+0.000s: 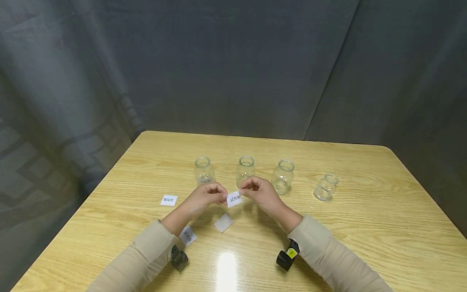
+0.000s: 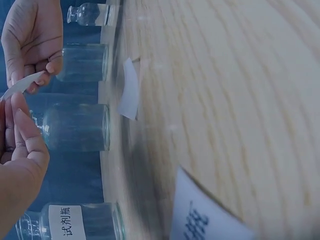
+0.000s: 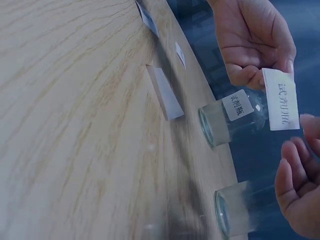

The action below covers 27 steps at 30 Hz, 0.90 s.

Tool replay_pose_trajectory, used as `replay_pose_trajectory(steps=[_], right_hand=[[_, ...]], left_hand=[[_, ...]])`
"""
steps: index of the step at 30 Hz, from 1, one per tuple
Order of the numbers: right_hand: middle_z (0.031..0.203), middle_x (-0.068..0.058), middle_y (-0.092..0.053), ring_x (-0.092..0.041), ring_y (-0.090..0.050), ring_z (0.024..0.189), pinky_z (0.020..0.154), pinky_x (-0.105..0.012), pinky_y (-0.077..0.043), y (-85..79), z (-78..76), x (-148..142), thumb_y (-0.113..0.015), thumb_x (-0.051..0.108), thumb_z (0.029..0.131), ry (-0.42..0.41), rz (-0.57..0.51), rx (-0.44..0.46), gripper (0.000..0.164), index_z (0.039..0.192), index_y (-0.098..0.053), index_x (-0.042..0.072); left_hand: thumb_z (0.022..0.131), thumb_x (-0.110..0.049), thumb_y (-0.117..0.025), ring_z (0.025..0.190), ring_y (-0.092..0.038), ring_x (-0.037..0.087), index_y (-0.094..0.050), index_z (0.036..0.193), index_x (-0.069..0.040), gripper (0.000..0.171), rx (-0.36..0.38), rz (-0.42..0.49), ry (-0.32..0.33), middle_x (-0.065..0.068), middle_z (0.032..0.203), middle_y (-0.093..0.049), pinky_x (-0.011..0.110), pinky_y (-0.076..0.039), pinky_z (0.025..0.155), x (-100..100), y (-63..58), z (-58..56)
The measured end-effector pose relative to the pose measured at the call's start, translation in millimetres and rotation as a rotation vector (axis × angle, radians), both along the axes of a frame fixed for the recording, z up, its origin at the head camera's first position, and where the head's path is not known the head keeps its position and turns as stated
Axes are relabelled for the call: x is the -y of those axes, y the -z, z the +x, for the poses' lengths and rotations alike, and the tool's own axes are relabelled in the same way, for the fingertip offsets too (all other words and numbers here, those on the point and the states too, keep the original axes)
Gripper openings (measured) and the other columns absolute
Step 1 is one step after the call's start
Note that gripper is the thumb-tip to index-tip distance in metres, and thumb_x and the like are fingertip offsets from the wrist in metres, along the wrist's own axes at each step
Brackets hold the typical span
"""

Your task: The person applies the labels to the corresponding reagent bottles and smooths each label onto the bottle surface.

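A small white label (image 1: pixel 234 199) with printed black characters is stretched between both hands above the table. My left hand (image 1: pixel 207 198) pinches its left edge between thumb and fingers. At the opposite edge, my right hand (image 1: pixel 261 195) pinches the label's corner with its fingertips. Just behind the hands stand the middle glass jar (image 1: pixel 246 164) and, to its left, a glass jar (image 1: pixel 204 170) bearing a similar label (image 3: pixel 237 105). A blank white paper piece (image 1: pixel 223 223) lies on the table below the hands.
Another glass jar (image 1: pixel 282 177) and a smaller glass jar (image 1: pixel 326 187) stand to the right. Two more printed labels lie on the wooden table (image 1: pixel 365 227): one label (image 1: pixel 169 200) at left, another label (image 1: pixel 187 235) beside the left forearm. Grey curtains (image 1: pixel 233 69) hang behind.
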State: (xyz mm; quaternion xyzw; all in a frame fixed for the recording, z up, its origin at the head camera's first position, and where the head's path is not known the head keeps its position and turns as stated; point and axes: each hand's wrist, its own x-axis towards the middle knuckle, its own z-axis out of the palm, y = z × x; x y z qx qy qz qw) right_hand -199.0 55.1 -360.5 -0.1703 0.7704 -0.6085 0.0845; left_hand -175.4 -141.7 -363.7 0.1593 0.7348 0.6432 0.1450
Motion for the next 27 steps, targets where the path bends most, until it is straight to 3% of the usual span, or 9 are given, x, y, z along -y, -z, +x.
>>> replay_pose_trajectory(steps=[3,12,27], right_hand=[[0.077,-0.003,-0.055,-0.014,-0.045,0.065,0.056,-0.021,-0.038,1.6,1.1,-1.2,-0.062,0.003,0.076,0.012,0.015,-0.004,0.01,0.084,-0.057,-0.002],[0.081,-0.006,-0.057,-0.016,-0.053,0.074,0.069,-0.034,-0.046,5.4,10.7,4.1,-0.064,0.008,0.076,-0.159,-0.008,0.017,0.019,0.089,-0.055,-0.003],[0.08,-0.006,-0.055,-0.016,-0.052,0.075,0.068,-0.031,-0.045,10.5,12.8,5.5,-0.064,0.009,0.076,-0.189,0.012,0.023,0.02,0.089,-0.054,-0.003]], left_hand=[[0.085,-0.012,-0.051,0.079,-0.054,0.019,-0.052,0.093,0.008,0.021,-0.003,-0.001,-0.007,0.006,0.082,-0.057,0.034,-0.044,0.077,0.1,1.5,-0.7],[0.084,-0.013,-0.053,0.08,-0.054,0.018,-0.053,0.095,0.006,0.022,0.029,0.028,0.01,0.006,0.082,-0.057,0.039,-0.042,0.082,-5.7,3.8,-0.2],[0.084,-0.012,-0.054,0.083,-0.056,0.019,-0.055,0.095,0.004,0.019,0.046,-0.038,-0.02,0.008,0.087,-0.058,0.036,-0.045,0.08,-12.5,6.8,1.9]])
